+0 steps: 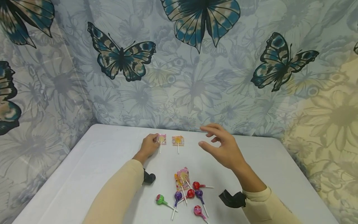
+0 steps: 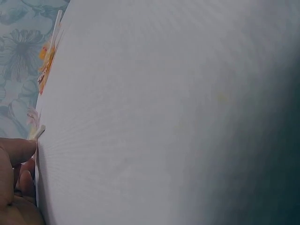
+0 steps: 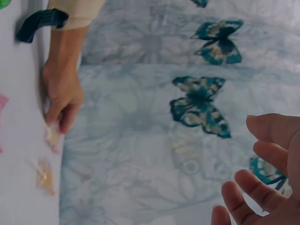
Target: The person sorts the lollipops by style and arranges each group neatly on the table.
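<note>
Near the table's far edge my left hand (image 1: 149,145) pinches the side of a flat lollipop in a pink wrapper (image 1: 161,139), its white stick pointing toward me. The right wrist view shows thumb and fingers on that wrapper (image 3: 52,137). Just right of it lies a flat lollipop in an orange wrapper (image 1: 178,141), lined up the same way. Raised over the right side of the table, my right hand (image 1: 223,147) has its fingers spread and holds nothing. In the left wrist view the left hand (image 2: 18,173) shows only at the left edge.
Closer to me lies a loose group: flat lollipops in pink and orange wrappers (image 1: 183,175), plus round ones in red (image 1: 196,185), purple (image 1: 178,195), green (image 1: 160,199) and pink (image 1: 198,210). The white table (image 1: 106,149) ends at a butterfly-patterned cloth (image 1: 190,93).
</note>
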{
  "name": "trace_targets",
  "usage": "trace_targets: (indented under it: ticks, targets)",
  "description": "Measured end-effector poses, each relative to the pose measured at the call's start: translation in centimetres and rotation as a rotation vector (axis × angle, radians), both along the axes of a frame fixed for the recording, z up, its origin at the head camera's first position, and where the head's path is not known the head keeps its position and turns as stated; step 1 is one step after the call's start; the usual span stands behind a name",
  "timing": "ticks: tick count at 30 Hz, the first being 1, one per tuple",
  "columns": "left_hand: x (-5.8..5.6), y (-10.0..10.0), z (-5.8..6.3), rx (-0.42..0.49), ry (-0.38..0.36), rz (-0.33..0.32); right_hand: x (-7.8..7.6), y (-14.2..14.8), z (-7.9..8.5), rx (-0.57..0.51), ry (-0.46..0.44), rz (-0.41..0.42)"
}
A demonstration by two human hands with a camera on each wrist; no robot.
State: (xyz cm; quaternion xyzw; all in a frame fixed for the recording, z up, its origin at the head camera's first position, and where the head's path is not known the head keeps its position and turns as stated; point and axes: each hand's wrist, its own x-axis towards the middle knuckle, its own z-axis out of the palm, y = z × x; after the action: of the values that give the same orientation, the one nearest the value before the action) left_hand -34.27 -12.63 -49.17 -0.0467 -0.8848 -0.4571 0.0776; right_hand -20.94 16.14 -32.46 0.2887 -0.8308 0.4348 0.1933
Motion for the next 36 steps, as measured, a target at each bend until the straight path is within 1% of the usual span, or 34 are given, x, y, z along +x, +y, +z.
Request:
trace_targets:
  ticks: [6, 9, 12, 13, 16, 19, 20, 24, 27, 31, 32, 33, 36]
  targets:
    - [-0.3, 0.1, 0.0, -0.002, -0.008, 0.012, 2.0, 0.1, 0.6, -0.083, 0.072, 0.069]
    - [-0.3, 0.1, 0.1, 0.013, -0.009, 0.016, 2.7, 0.0, 0.4, -0.122, 0.086, 0.093]
    - [-0.1, 0.0, 0.0, 0.017, 0.007, 0.017, 3.1, -0.1, -0.1, -0.154, 0.081, 0.107]
    - [0.0, 0.0, 0.1, 0.007, 0.022, 0.020, 3.2, -0.2, -0.4, -0.165, 0.074, 0.111]
    - [0.0, -0.1, 0.0, 0.005, 0.025, 0.012, 3.2, -0.3, -1.3, -0.184, 0.050, 0.116]
    - [0.1, -0.1, 0.0, 0.003, 0.006, 0.013, 3.2, -0.6, -2.4, -0.206, 0.026, 0.135]
    - [0.0, -0.2, 0.0, 0.014, -0.012, 0.011, 3.2, -0.7, -2.8, -0.210, 0.024, 0.143]
    - [0.0, -0.1, 0.0, -0.003, -0.031, 0.020, 3.1, -1.1, -4.3, -0.234, 0.011, 0.178]
    - [0.1, -0.1, 0.0, -0.006, -0.037, 0.019, 3.3, -1.6, -4.7, -0.236, -0.011, 0.181]
    - [0.2, 0.0, 0.0, 0.001, -0.031, 0.021, 3.8, -2.4, -4.6, -0.236, -0.041, 0.194]
    - [0.2, 0.1, 0.1, 0.002, -0.026, 0.021, 3.6, -2.5, -4.8, -0.235, -0.043, 0.200]
    - [0.2, 0.1, 0.0, -0.001, -0.021, 0.020, 3.7, -2.7, -4.7, -0.232, -0.046, 0.205]
    - [0.3, 0.1, 0.1, 0.001, -0.016, 0.012, 3.4, -2.9, -5.5, -0.213, -0.054, 0.215]
